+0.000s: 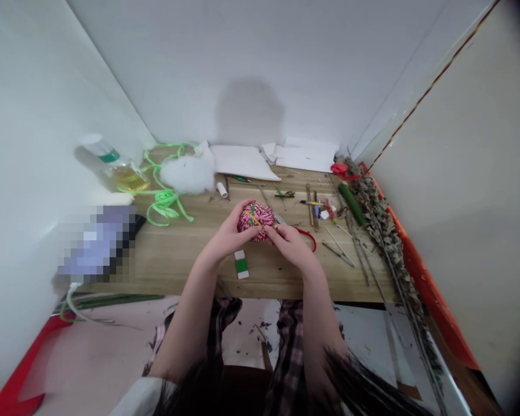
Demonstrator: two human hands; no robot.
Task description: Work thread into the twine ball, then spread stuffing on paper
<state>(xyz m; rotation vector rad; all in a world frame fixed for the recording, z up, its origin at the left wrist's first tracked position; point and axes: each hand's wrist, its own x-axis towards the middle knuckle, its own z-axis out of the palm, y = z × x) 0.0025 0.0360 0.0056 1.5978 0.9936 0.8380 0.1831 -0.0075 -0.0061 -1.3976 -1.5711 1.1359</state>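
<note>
A ball wound with red and white string [258, 217] is held just above the wooden table [177, 266], with a green and a yellow strand crossing its top. My left hand [229, 236] cups the ball from the left, fingers curled round it. My right hand [289, 242] is at the ball's right side, fingers pinched together on the yellow strand. A red loop of cord [308, 236] lies just behind my right hand. A small green and white spool [241, 264] lies on the table below the ball.
At the back left stand a bottle of yellow liquid [120, 171], a tangle of light green ribbon [164, 199] and white stuffing [186, 173]. White sheets [242, 160] lie at the back. Sticks, small tools and a green roll [352, 203] lie right, beside dried leafy branches [383, 231].
</note>
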